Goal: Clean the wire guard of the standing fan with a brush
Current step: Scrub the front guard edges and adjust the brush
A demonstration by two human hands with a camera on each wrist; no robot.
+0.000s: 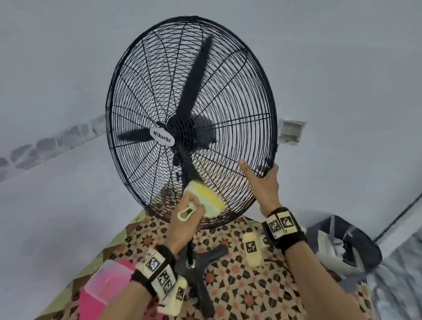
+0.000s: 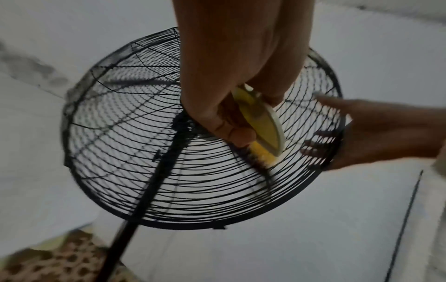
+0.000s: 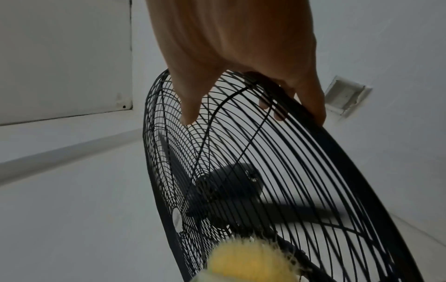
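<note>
A black standing fan with a round wire guard fills the middle of the head view; its white hub badge reads Mikachi. My left hand grips a pale green brush with yellow bristles, pressed against the guard's lower front wires. In the left wrist view the brush lies bristles-down on the wire guard. My right hand holds the guard's lower right rim, fingers curled behind it and thumb lying on the front wires. The right wrist view shows that right hand on the rim, with the brush blurred below.
The fan's pole and black cross base stand on a patterned mat. A pink container with a clear lid sits at lower left. A dark bag with pale contents sits at right. A wall socket is behind the fan.
</note>
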